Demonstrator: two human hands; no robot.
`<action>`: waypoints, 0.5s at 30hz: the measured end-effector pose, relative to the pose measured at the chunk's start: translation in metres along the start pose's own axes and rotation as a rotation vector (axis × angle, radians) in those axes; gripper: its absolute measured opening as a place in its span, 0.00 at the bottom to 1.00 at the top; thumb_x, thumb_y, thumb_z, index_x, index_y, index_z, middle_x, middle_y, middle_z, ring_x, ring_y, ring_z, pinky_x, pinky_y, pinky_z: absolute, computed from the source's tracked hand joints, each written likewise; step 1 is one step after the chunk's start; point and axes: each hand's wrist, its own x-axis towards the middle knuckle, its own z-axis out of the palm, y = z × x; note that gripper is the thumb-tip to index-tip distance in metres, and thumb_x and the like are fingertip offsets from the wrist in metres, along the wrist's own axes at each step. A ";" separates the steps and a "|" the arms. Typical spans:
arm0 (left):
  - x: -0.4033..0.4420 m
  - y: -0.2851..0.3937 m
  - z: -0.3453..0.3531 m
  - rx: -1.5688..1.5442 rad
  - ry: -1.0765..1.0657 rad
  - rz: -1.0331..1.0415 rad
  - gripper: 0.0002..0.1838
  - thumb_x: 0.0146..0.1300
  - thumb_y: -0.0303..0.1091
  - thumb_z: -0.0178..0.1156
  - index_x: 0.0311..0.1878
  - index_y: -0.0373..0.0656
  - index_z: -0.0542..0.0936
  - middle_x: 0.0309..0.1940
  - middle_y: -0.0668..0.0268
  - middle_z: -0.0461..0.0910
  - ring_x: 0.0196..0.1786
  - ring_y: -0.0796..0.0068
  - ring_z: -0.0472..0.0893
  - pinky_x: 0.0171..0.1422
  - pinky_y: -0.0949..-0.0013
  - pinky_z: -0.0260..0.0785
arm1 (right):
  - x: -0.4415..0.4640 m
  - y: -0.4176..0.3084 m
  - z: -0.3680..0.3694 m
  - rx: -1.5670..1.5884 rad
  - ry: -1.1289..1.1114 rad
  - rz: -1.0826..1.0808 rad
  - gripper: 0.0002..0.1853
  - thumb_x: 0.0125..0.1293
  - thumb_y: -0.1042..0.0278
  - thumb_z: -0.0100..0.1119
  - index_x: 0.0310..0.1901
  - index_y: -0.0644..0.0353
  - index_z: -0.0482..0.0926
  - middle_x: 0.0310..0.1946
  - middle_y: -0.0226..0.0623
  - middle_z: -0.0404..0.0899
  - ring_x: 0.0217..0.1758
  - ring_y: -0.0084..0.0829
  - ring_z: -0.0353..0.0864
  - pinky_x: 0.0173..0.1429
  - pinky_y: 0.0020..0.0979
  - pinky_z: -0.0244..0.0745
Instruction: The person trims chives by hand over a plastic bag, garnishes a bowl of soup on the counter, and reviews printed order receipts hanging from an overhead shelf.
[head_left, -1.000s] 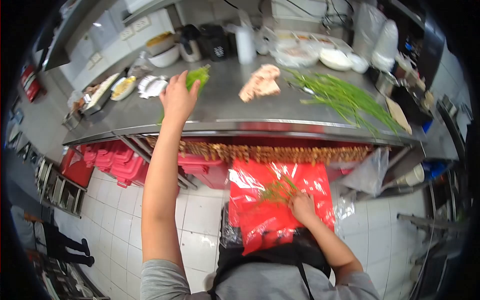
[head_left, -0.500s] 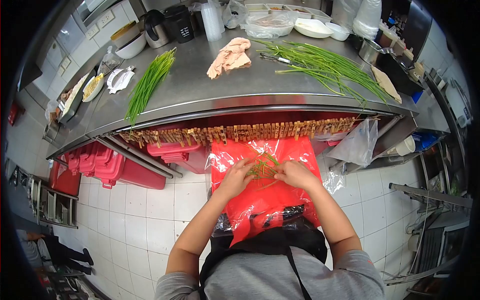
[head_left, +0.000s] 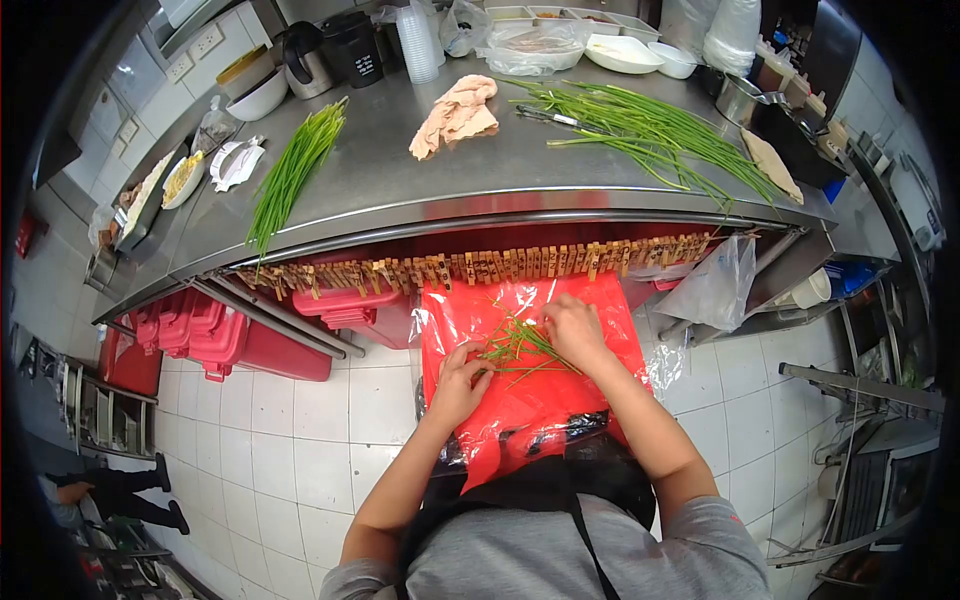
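A loose, tangled pile of thin green stems lies on a red plastic bag spread over my lap. My left hand is at the pile's left edge, fingers curled and pinching at stem ends. Over the upper right side of the pile, my right hand has its fingers bent together; what lies between its fingertips is hidden. On the steel counter above, one bunch of long green stalks lies at the left. A larger spread of green stalks lies at the right, with a pen-like object by its left end.
A row of wooden clothespins lines the counter's underside, just beyond the bag. A crumpled pinkish cloth sits mid-counter. Red lidded bins stand below at left, and a clear plastic bag hangs at right. Another person's legs show at lower left.
My right hand has moved up and slightly right, and my left hand has drawn down and left. The stems between them are more spread out and exposed.
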 end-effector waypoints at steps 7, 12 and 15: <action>0.014 0.008 -0.018 -0.061 0.003 -0.085 0.06 0.52 0.27 0.63 0.34 0.37 0.81 0.30 0.61 0.80 0.35 0.64 0.80 0.46 0.66 0.69 | -0.004 -0.024 0.014 0.462 -0.328 -0.255 0.09 0.54 0.65 0.61 0.35 0.59 0.82 0.29 0.40 0.79 0.36 0.40 0.79 0.42 0.37 0.73; 0.024 0.011 -0.039 -0.226 0.023 -0.174 0.06 0.53 0.28 0.62 0.35 0.38 0.81 0.31 0.62 0.80 0.35 0.63 0.79 0.45 0.66 0.67 | -0.001 -0.013 -0.002 0.367 -0.290 -0.096 0.09 0.55 0.64 0.60 0.35 0.56 0.82 0.31 0.38 0.79 0.39 0.39 0.78 0.46 0.41 0.69; 0.031 0.018 -0.044 -0.156 0.020 -0.065 0.06 0.53 0.28 0.62 0.35 0.38 0.81 0.32 0.62 0.81 0.35 0.64 0.79 0.46 0.65 0.67 | 0.000 -0.025 -0.016 0.345 -0.140 -0.130 0.08 0.55 0.64 0.60 0.36 0.55 0.82 0.33 0.36 0.79 0.41 0.37 0.78 0.46 0.42 0.67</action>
